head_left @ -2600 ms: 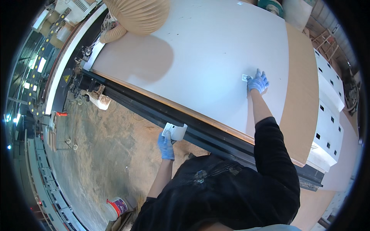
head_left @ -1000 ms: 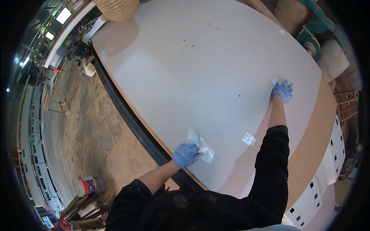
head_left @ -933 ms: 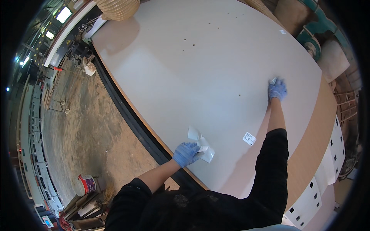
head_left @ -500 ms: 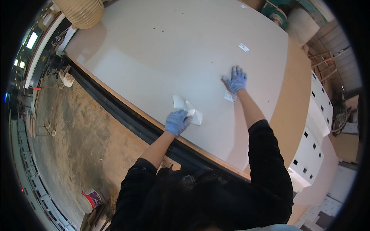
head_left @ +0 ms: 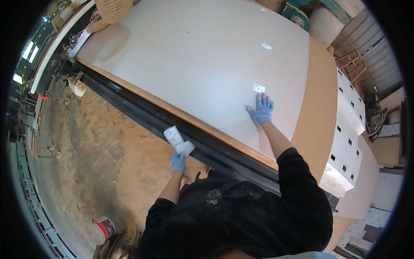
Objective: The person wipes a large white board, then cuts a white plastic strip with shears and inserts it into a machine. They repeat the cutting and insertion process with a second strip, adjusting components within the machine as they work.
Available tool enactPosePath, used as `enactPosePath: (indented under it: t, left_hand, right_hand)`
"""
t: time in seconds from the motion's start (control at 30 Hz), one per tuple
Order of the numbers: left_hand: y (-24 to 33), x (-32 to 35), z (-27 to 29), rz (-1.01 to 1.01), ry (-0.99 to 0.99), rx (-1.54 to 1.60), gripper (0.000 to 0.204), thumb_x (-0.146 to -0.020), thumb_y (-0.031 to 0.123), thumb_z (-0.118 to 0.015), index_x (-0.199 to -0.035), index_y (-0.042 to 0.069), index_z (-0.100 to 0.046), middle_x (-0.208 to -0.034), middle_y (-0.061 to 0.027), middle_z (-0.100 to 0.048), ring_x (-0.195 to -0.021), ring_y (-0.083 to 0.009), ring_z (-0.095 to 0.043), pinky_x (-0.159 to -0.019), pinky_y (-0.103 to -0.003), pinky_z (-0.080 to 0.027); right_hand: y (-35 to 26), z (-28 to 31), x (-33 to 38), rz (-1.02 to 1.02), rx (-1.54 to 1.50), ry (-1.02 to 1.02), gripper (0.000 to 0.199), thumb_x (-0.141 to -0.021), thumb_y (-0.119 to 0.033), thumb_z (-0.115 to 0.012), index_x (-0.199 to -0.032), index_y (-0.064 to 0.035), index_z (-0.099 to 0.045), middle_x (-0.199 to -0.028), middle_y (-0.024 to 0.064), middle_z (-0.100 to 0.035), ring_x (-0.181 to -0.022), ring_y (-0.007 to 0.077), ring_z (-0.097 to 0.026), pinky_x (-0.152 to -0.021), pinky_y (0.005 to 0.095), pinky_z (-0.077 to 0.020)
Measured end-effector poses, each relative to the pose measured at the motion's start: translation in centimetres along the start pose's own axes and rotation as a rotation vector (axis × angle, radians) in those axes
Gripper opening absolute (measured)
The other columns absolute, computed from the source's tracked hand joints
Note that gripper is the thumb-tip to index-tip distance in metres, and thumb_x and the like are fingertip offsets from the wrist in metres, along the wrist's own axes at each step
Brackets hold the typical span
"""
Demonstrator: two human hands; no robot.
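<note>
- Board (head_left: 194,73): broad, pale grey, lying flat, small dark marks scattered across its face.
- White strip (head_left: 174,135): glossy, bent, slightly blurred, pinched in the left hand (head_left: 179,161) just outside the board's near edge.
- Nearest label (head_left: 259,88): small, white, printed, flat on the board toward its right edge, just beyond the spread fingers of the right hand (head_left: 261,111).
- Middle label (head_left: 266,46): similar, slightly turned, flat on the board, farther from its near edge.
- Far label (head_left: 263,9): small, white, flat near the board's far edge.
</note>
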State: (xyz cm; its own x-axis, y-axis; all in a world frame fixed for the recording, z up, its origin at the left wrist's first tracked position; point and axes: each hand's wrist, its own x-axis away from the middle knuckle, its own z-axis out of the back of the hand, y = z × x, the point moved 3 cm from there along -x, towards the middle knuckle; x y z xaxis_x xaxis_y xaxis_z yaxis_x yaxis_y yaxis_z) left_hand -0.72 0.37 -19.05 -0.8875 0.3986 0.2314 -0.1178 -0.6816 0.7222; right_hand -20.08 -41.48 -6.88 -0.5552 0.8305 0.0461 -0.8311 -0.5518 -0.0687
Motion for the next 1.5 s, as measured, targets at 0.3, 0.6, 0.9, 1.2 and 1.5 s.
enactPosePath:
  t: [0.3, 0.6, 0.9, 1.2, 1.5]
  left_hand:
    - [-29.1, 12.0, 12.5, 0.527, 0.009, 0.205, 0.036, -0.088, 0.029, -0.066, -0.107, -0.002, -0.063, -0.092, -0.0098, -0.069, -0.078, -0.0201, -0.062, -0.071, -0.035, -0.049]
    - [-34.1, 16.0, 12.2, 0.262, -0.171, 0.162, 0.044, -0.084, 0.039, -0.068, -0.099, -0.002, -0.063, -0.085, -0.0135, -0.067, -0.073, -0.0246, -0.063, -0.067, -0.038, -0.049]
    - [-23.3, 8.2, 14.6, 0.486, -0.246, 0.434, 0.030, -0.087, 0.031, -0.066, -0.102, 0.005, -0.061, -0.079, -0.0022, -0.061, -0.067, -0.0139, -0.057, -0.057, -0.030, -0.047]
    - [-18.4, 7.9, 12.3, 0.282, -0.157, 0.182, 0.026, -0.090, 0.030, -0.063, -0.093, 0.004, -0.062, -0.069, -0.0015, -0.059, -0.057, -0.0106, -0.052, -0.049, -0.030, -0.042]
    - [-10.8, 9.2, 11.4, 0.585, -0.171, 0.220, 0.024, -0.086, 0.024, -0.069, -0.097, 0.003, -0.063, -0.071, -0.0035, -0.060, -0.061, -0.0132, -0.051, -0.054, -0.032, -0.041]
  right_hand:
    - [-5.7, -1.0, 7.8, -0.037, 0.043, -0.010, 0.085, -0.087, -0.062, -0.046, -0.149, -0.0083, -0.021, -0.154, 0.0176, -0.017, -0.143, 0.0367, -0.012, -0.115, 0.0505, -0.0066]
    - [-11.0, -2.0, 13.5, -0.125, 0.034, 0.044, 0.082, -0.087, -0.060, -0.047, -0.147, -0.0083, -0.025, -0.153, 0.0146, -0.021, -0.141, 0.0348, -0.017, -0.115, 0.0510, -0.0100]
    - [-8.6, -1.2, 7.1, -0.347, -0.082, -0.010, 0.093, -0.084, -0.066, -0.046, -0.150, -0.0071, -0.017, -0.155, 0.0145, -0.017, -0.144, 0.0310, -0.011, -0.116, 0.0494, -0.0042]
    - [-3.4, 0.7, -9.0, -0.430, -0.171, 0.090, 0.090, -0.086, -0.066, -0.043, -0.149, -0.0055, -0.021, -0.155, 0.0149, -0.018, -0.144, 0.0301, -0.011, -0.116, 0.0469, -0.0042]
    - [1.9, 1.1, -24.5, -0.342, -0.083, 0.129, 0.094, -0.084, -0.070, -0.042, -0.148, -0.0044, -0.021, -0.155, 0.0153, -0.019, -0.144, 0.0296, -0.012, -0.117, 0.0463, -0.0049]
